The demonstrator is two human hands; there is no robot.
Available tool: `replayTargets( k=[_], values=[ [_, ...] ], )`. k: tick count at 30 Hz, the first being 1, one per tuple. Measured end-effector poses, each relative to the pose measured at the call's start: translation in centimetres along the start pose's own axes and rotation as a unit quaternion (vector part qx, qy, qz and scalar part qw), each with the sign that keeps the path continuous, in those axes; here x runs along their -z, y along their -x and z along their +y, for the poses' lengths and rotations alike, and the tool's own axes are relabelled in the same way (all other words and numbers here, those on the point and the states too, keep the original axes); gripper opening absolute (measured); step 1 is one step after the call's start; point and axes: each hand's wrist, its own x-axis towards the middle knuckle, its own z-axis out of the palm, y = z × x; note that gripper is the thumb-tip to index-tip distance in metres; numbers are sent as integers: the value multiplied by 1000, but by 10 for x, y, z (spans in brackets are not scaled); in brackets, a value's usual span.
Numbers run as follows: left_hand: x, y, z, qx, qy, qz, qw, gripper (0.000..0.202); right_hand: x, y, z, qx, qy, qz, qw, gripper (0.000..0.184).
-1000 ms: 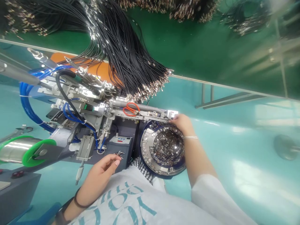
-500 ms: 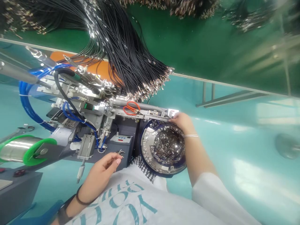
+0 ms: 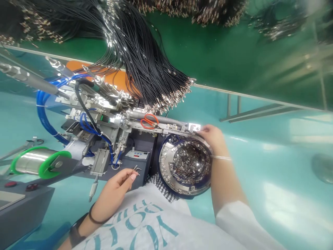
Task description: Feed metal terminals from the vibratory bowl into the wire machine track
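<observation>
My right hand (image 3: 213,136) rests with curled fingers at the far end of a metal feed rail (image 3: 166,129), just above the rim of a round bowl feeder (image 3: 163,158) full of small metal clips. What its fingertips pinch is hidden. My left hand (image 3: 117,185) is closed in a pinch on a thin bent metal piece (image 3: 135,169), held in front of a small control box (image 3: 136,155). A bundle of black wires with metal terminals (image 3: 153,80) hangs over the machine.
The machine (image 3: 104,118) has blue air hoses (image 3: 41,111), an orange-handled scissors (image 3: 148,121) lying on the rail, and a green-flanged spool of metal strip (image 3: 39,162) at the left. A grey box with red buttons (image 3: 15,198) stands bottom left.
The view has shifted a little, so everything sits slightly further right. Both hands stay in the same places relative to the machine.
</observation>
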Motion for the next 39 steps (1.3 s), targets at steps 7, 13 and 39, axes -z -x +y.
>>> replayTargets(
  k=[7,13,39],
  values=[
    [-3,1,1,-27,26,-20,999,43,18,32,-36,79,-42,-5,996,22],
    [-1,6,-4,-39,57,-20,997,38,-9,55,-81,119,-115,-56,985,21],
    [19,26,-29,-51,125,64,989,36,-74,5,-179,202,-17,-23,979,20]
  ],
)
